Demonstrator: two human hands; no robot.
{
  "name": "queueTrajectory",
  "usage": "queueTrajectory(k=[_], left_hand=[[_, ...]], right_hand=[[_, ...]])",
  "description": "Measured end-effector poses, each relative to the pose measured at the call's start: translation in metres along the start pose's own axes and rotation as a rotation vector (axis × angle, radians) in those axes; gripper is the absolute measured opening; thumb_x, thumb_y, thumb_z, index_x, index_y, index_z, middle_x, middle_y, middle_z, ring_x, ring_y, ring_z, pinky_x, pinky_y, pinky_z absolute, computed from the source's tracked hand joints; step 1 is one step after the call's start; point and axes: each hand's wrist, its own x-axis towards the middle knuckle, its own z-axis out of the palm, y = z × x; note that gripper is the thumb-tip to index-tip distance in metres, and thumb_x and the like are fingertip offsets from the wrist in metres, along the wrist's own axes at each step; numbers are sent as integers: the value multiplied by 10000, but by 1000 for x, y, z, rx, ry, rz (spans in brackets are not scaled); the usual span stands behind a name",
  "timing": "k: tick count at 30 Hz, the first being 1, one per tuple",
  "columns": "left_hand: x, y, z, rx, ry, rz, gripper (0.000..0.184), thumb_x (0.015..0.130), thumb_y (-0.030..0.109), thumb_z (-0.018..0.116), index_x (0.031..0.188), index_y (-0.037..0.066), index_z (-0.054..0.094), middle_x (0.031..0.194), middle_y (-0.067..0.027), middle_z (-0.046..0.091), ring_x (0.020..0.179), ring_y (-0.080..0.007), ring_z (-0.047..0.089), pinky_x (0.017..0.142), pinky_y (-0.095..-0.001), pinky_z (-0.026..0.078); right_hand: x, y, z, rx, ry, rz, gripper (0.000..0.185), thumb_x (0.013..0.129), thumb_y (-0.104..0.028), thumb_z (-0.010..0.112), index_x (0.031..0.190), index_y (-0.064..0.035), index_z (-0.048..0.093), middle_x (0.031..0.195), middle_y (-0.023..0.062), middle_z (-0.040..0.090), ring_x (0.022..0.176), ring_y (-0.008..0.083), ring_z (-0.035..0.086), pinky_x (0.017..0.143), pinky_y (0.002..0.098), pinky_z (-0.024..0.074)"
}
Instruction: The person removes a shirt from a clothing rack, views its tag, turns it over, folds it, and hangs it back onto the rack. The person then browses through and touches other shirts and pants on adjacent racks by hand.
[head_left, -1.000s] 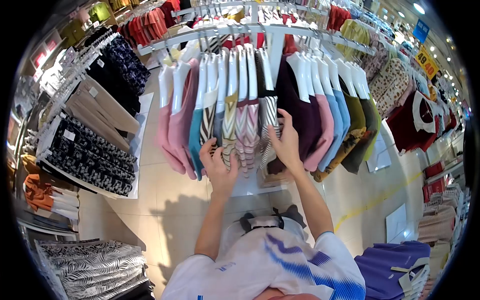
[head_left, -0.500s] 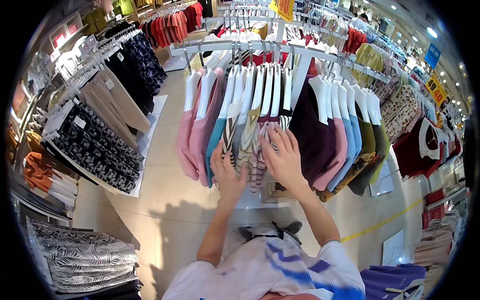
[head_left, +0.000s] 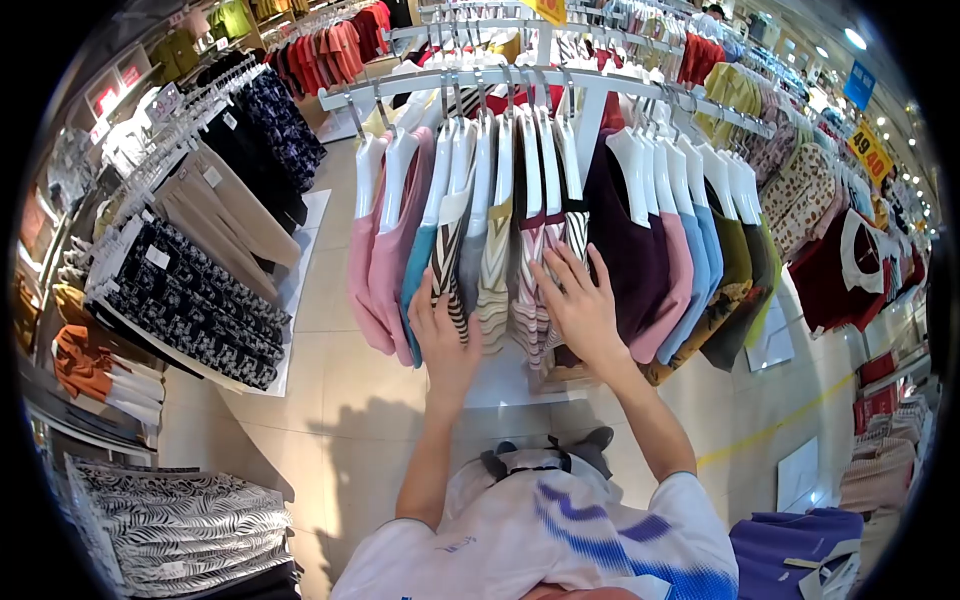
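Note:
White hangers with tops in pink, teal, stripes, purple, blue and olive hang from a white rail (head_left: 450,84). My left hand (head_left: 443,340), fingers apart, touches the brown-and-white striped top (head_left: 447,262) beside the teal top (head_left: 419,275). Against the pink-and-white striped tops (head_left: 530,300) rests my right hand (head_left: 583,305), its fingers spread, just left of the dark purple top (head_left: 625,270). Between my hands hangs a cream and yellow patterned top (head_left: 493,290). No garment is seen closed inside either hand.
Black patterned skirts (head_left: 190,300) and beige trousers (head_left: 225,215) hang at left. Zebra-print garments (head_left: 190,525) lie lower left. At right are a dark red top (head_left: 835,285) and a purple garment (head_left: 795,550). A person (head_left: 712,16) stands far behind.
The view has swung toward the rack and back slightly. My right hand moved left across the striped tops, which have shifted; a gap now shows between the cream and the pink striped ones.

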Motion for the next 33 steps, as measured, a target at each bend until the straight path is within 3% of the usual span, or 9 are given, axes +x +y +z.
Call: queueTrajectory(k=[5,16,18,21,24,30,32,33], left_hand=[[-4,-5,1,-71,-24,-33,419,810,59,618,1146,-115,436,1423,-254,326,1213,-428,363,1003,-488,309],[-8,-6,4,-180,-45,-81,442,801,34,622,1182,-89,435,1375,-227,379,1180,-396,421,1001,-437,343],[-7,-6,3,-166,-39,-54,454,807,19,624,1208,-66,429,1352,-214,406,1133,-349,490,959,-399,400],[-7,-5,4,-571,-82,-230,510,826,-6,626,1279,-48,394,1325,-171,445,1079,-216,552,887,-309,460],[-10,-14,8,-589,-63,-247,531,829,-2,630,1299,-45,388,1282,-167,481,1063,-218,558,886,-310,459],[-7,-27,7,-587,-54,-263,529,835,20,638,1298,-46,391,1214,-163,526,1020,-217,577,866,-308,472],[-5,-21,2,-594,-112,-334,561,821,72,662,1303,-32,394,1217,-158,523,1055,-249,554,912,-350,426],[-5,-21,3,-397,-132,-213,583,806,103,675,1306,-17,399,1223,-157,520,1086,-272,524,943,-377,382]], right_hand=[[-1,0,2,19,11,19,493,731,-146,621,1219,-90,580,1227,104,557,1245,254,456,1099,505,255],[-1,-4,-4,44,10,23,461,733,-130,642,1190,-88,588,1226,101,553,1232,250,461,1094,495,258],[1,-11,-5,115,15,66,460,736,-125,643,1190,-84,583,1244,101,542,1238,251,455,1097,490,259],[6,-24,-5,166,30,-5,476,729,-120,633,1200,-77,575,1278,98,521,1255,256,441,1104,484,256],[11,-28,2,180,16,-125,509,714,-120,626,1218,-81,565,1309,95,500,1266,260,433,1109,478,253],[18,-22,4,153,-10,-161,547,723,-110,626,1263,-111,540,1325,94,483,1272,295,424,1095,474,286],[24,-24,2,151,-23,-159,533,726,-119,599,1256,-98,545,1329,102,482,1279,301,418,1086,481,295],[30,-28,0,188,29,-203,525,728,-117,596,1250,-99,547,1329,103,483,1279,299,419,1080,481,305]])
